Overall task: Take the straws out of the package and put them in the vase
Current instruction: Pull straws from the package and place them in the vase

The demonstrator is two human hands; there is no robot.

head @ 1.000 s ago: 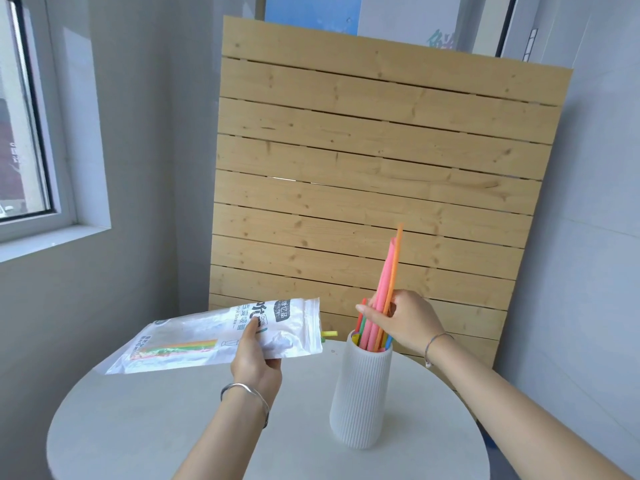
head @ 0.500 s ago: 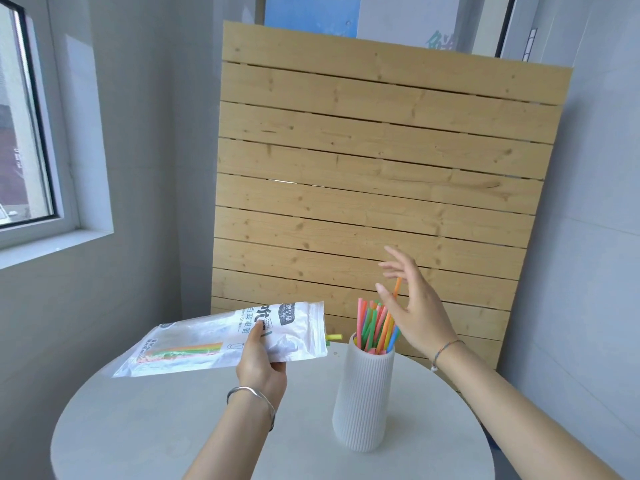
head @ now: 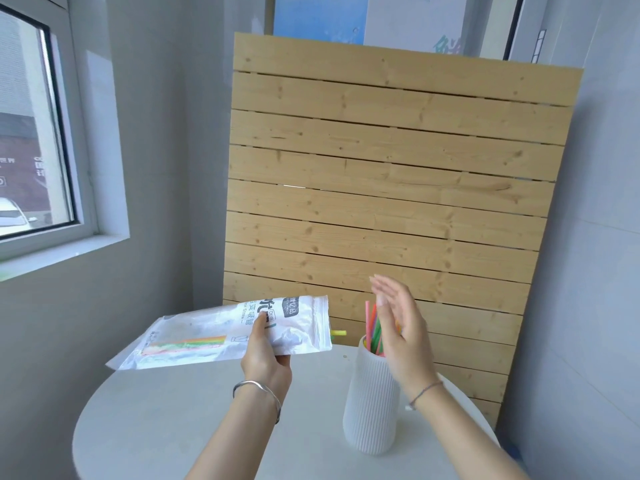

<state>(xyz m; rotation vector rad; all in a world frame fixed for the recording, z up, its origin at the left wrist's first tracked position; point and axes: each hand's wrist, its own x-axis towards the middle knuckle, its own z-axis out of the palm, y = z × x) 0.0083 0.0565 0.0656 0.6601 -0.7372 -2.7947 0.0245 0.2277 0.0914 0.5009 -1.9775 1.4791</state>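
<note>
A white ribbed vase [head: 370, 403] stands upright on the round white table [head: 180, 417], right of centre. Several coloured straws [head: 373, 329] stick out of its mouth. My right hand [head: 403, 332] hovers just right of the straws, palm facing left, fingers spread and holding nothing. My left hand [head: 265, 355] grips a clear plastic straw package [head: 207, 336] held level above the table's left side. A few coloured straws lie inside the package, and a yellow straw tip [head: 338, 332] pokes out of its right end towards the vase.
A tall wooden slat panel [head: 398, 188] leans against the wall right behind the table. A window [head: 31, 133] with a sill is on the left wall. Grey walls close in on both sides.
My right hand let go of the pink and orange straws; they dropped down into the vase. The hand opened and moved a little to the right. The package stayed in my left hand.
</note>
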